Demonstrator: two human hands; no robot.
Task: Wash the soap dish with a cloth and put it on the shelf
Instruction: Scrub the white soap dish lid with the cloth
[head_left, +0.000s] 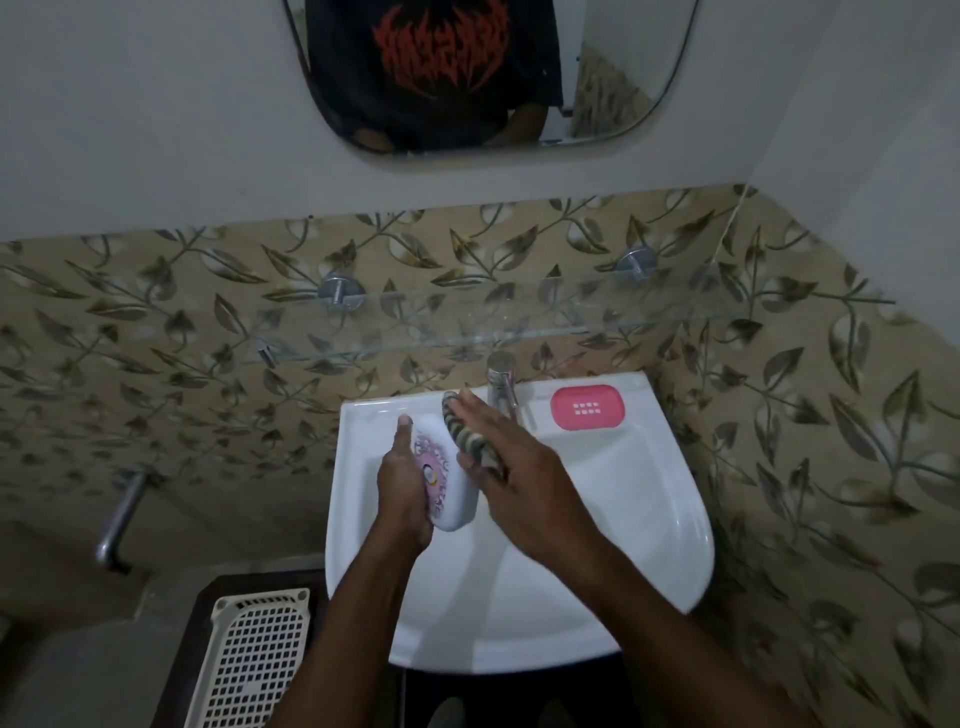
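Two hands, one soap dish, one cloth, over one white basin.

Left hand (402, 483) grips the white, pink-patterned soap dish (447, 470) held on edge above the basin (623, 493). Right hand (514, 467) has its fingers straight and spread, pressing the striped cloth (467, 436) against the dish. The thumb is hidden, so a pinch can't be ruled out. One pink slotted tray (588, 408) sits on the rim just right of the single tap (501, 379). One glass shelf (519, 332) hangs above.

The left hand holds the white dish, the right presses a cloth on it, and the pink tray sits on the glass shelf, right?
Not the shelf: the head view shows the pink tray on the sink rim beside the tap; the rest holds.
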